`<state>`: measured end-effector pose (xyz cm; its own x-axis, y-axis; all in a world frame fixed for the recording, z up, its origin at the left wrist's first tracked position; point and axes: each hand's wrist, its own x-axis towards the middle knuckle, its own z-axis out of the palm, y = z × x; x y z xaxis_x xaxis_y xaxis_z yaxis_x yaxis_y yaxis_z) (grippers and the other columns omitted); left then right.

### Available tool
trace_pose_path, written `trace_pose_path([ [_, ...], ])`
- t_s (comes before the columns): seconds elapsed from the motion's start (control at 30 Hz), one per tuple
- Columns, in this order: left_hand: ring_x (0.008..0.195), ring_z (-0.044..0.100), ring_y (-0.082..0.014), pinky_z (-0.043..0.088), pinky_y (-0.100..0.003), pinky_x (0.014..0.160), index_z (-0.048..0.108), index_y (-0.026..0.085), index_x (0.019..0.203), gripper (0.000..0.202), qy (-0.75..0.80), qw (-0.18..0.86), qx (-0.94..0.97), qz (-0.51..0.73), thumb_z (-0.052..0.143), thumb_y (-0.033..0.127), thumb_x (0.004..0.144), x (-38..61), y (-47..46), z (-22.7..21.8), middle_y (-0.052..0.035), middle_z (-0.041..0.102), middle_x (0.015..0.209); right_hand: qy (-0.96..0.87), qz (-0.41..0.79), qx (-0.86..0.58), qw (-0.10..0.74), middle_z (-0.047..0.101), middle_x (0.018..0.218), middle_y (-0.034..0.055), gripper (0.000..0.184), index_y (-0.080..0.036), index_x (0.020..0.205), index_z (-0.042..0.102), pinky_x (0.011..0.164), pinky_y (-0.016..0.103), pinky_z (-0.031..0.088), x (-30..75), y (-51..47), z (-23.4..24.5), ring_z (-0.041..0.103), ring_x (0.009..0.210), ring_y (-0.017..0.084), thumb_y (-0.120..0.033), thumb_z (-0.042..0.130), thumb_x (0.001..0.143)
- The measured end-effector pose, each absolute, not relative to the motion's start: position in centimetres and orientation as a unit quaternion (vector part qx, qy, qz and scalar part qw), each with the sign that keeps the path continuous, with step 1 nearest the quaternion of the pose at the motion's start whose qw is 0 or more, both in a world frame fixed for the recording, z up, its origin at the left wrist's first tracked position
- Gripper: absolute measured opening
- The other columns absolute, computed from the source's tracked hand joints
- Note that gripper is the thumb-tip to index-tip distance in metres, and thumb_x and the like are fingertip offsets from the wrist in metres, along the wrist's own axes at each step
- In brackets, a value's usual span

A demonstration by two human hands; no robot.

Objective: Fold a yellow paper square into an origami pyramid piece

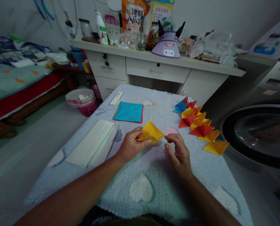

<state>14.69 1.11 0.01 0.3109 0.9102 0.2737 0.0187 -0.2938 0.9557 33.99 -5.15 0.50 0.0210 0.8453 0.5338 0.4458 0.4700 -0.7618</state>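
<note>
Two bare hands, left hand (132,141) and right hand (180,153), five-fingered build, slim fingers, rounded fingertips. Wrists bare, narrower than the forearms. Left forearm (78,188) and right forearm (208,194) both bare out to the frame edge, smooth, widening toward the elbow. Bottom edge: strip of dark clothing (99,216), near black, some small pale marks on its left part; garment type can't be told, too dim and cropped.

There are two hands (130,145), one paper stack (129,112) and at least eight folded papers (216,147) (overlaps blur the tally).
</note>
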Motion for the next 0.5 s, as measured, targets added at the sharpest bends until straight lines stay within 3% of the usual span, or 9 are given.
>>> trace_pose_path([
  [0.5, 0.078, 0.058, -0.0127, 0.049, -0.024, 0.067, 0.065, 0.017, 0.079, 0.013, 0.339, 0.447, 0.67, 0.486, 0.071, 0.026, 0.074, 14.84, 0.94, 0.1, -0.0007, 0.056, 0.085, -0.691, 0.199, -0.467, 0.514, 0.055, 0.107, 0.0073, 0.034, -0.028, 0.124, 0.058, 0.087, 0.042, 0.046, 33.9, -5.29, 0.61, 0.054, 0.102, 0.023, -0.022, 0.052, 0.091],
])
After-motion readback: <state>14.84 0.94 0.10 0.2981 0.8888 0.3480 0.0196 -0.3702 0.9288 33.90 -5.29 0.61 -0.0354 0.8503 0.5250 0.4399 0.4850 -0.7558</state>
